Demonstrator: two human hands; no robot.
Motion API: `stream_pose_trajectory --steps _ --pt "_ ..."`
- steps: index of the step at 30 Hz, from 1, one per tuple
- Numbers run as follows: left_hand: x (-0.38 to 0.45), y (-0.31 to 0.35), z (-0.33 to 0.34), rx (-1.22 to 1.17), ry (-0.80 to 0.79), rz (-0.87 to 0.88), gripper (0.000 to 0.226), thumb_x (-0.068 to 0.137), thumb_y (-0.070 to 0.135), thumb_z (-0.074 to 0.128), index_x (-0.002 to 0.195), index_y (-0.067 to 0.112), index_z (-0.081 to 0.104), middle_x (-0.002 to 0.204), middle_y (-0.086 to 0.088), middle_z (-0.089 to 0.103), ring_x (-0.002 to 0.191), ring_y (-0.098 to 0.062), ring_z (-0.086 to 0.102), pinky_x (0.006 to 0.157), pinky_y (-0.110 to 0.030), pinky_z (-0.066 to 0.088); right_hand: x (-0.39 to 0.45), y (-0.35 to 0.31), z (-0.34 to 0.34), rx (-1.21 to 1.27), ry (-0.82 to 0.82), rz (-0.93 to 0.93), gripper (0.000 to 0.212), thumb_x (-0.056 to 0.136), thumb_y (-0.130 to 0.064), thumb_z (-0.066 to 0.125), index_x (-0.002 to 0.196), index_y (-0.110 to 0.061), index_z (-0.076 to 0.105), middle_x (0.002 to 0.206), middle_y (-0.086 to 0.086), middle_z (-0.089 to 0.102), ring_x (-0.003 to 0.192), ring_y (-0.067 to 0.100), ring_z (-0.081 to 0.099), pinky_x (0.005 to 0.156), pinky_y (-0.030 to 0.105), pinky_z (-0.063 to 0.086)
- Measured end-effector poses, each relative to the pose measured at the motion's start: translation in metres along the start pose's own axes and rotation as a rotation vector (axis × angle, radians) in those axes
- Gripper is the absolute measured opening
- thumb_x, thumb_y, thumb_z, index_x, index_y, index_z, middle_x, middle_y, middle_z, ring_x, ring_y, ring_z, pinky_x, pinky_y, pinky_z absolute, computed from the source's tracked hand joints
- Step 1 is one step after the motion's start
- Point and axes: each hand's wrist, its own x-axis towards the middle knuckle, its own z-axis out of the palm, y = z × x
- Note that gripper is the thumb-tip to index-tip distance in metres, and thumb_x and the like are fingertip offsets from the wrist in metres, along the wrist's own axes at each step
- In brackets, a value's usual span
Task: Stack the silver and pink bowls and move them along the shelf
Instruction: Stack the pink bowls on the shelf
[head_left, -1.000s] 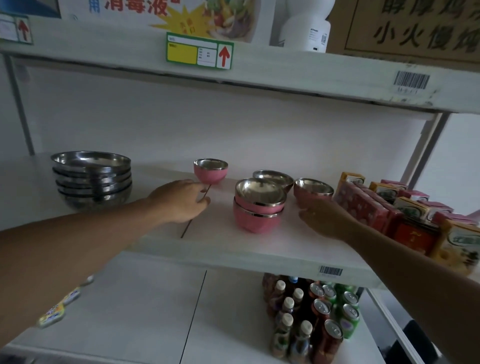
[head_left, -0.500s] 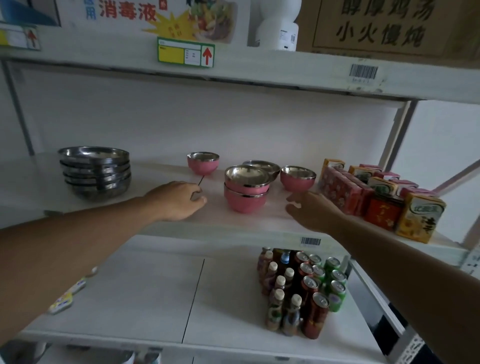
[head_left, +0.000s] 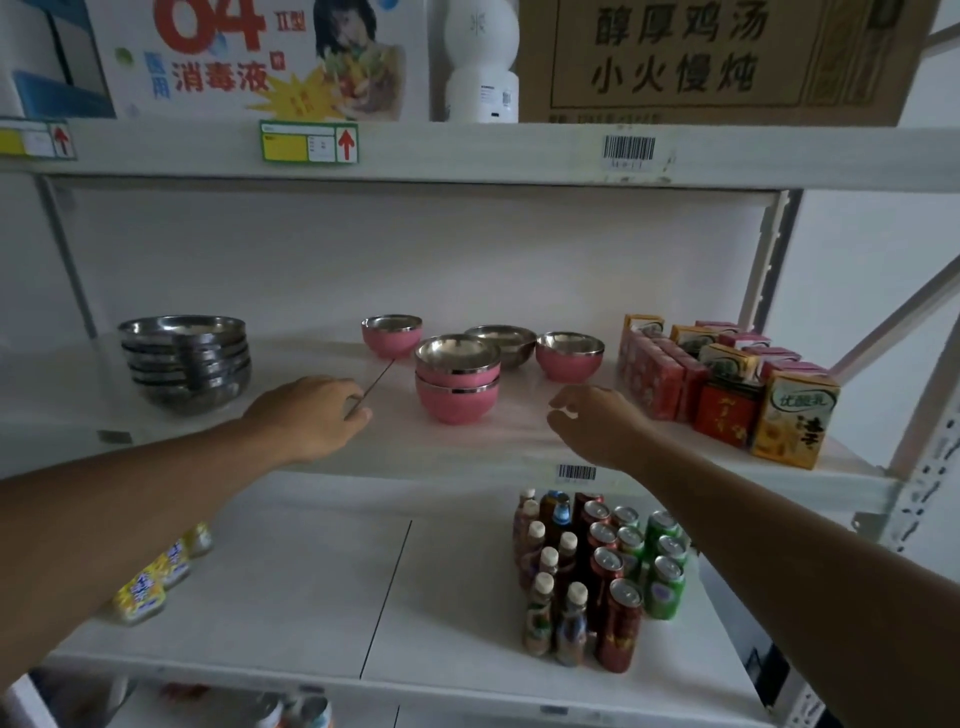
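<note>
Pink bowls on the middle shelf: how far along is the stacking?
Done: two pink bowls sit nested. In hand: nothing; the left hand and right hand flank that stack, holding nothing. Left: one pink bowl behind, another to the right and a loose silver bowl are unstacked.

the silver bowl (head_left: 503, 343) at the shelf's back sits half hidden behind the stacked pink bowls (head_left: 457, 382); cans (head_left: 306, 711) at the bottom edge are blurred and cut off.

Left forearm (head_left: 130, 519): bare, no sleeve in view.
Right forearm (head_left: 779, 545): bare, no sleeve.
Wrists: no watch or band.
</note>
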Motion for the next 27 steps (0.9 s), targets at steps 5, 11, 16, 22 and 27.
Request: stream_pose_trajectory --steps 5,11,16,22,27 --pt "0.028 0.004 0.005 -0.046 -0.031 0.027 0.034 0.104 0.05 0.053 0.119 0.027 0.073 0.13 -0.004 0.074 0.116 -0.031 0.068 0.098 -0.041 0.056 0.02 0.004 -0.003 0.044 0.016 0.038 0.023 0.097 -0.04 0.051 0.104 -0.033 0.072 0.119 0.003 0.075 0.099 0.024 0.071 0.081 0.035 0.057" --pt "0.102 -0.012 0.017 0.001 -0.017 0.144 0.02 0.102 0.047 0.058 0.102 0.028 0.065 0.118 -0.001 0.073 0.109 -0.03 0.068 0.093 -0.038 0.055 0.058 0.01 0.005 0.063 0.066 0.135 0.02 0.098 -0.035 0.046 0.082 -0.033 0.056 0.082 0.002 0.07 0.065 0.016 0.067 0.053 0.026 0.05" --pt "0.173 -0.02 0.032 -0.201 0.096 0.47 0.007 0.102 0.013 0.064 0.096 0.01 0.065 0.1 -0.007 0.068 0.094 -0.032 0.064 0.085 -0.038 0.054 0.091 0.01 -0.006 0.014 0.073 0.244 0.049 0.083 -0.063 0.037 0.082 -0.03 0.072 0.079 0.005 0.067 0.073 0.031 0.071 0.063 0.036 0.057" --pt "0.232 -0.03 0.058 -0.155 0.177 0.384 0.019 0.101 0.037 0.057 0.091 0.021 0.055 0.086 0.006 0.066 0.074 -0.02 0.065 0.071 -0.042 0.059 0.13 0.035 -0.001 0.063 0.247 0.488 0.04 0.102 -0.044 0.047 0.112 -0.012 0.068 0.106 0.016 0.074 0.084 0.034 0.075 0.069 0.049 0.067" --pt "0.252 -0.041 0.074 -0.181 0.225 0.388 0.02 0.097 0.048 0.058 0.093 0.028 0.057 0.077 0.009 0.063 0.063 -0.018 0.061 0.065 -0.038 0.059 0.163 0.044 0.006 0.159 0.258 0.58 0.045 0.1 -0.033 0.048 0.134 -0.005 0.057 0.124 0.022 0.068 0.105 0.041 0.071 0.084 0.055 0.063"
